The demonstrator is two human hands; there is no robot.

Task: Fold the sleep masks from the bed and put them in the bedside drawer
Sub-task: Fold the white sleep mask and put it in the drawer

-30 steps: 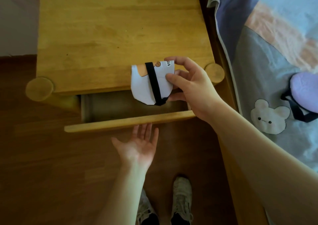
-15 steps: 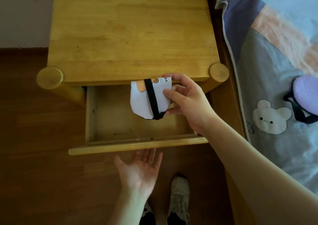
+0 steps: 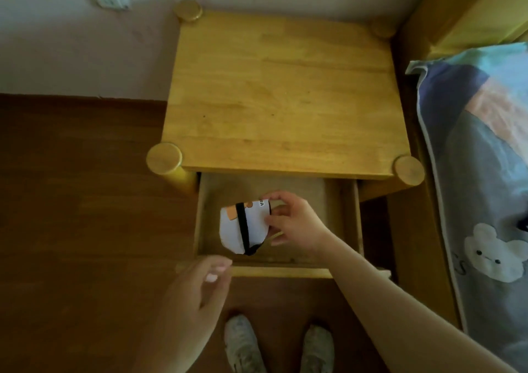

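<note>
Wooden flooring (image 3: 80, 201) surrounds a small pine bedside table (image 3: 283, 92) set against a pale wall, with the bed (image 3: 485, 190) and its bear-print cover along the right. Below the tabletop, the drawer (image 3: 285, 271) stands pulled out toward the person.

The right hand (image 3: 294, 224) reaches into the drawer, its fingers (image 3: 275, 197) pinched on the right edge of a folded white sleep mask (image 3: 243, 227), whose black strap (image 3: 243, 224) runs across it and loops out at the near end. The mask sits low in the drawer's left half; whether it touches the bottom I cannot tell. The left hand (image 3: 197, 292) hovers near the drawer front, blurred, fingers loosely curled and holding nothing.

To finish this placement well, the mask probably wants lowering flat onto the drawer floor before the pinch lets go, so that the fold does not spring apart. Tucking the stray strap loop under or alongside it would likely keep the bundle tidy. Setting it toward the left wall seems wise, leaving room for further masks.
</note>
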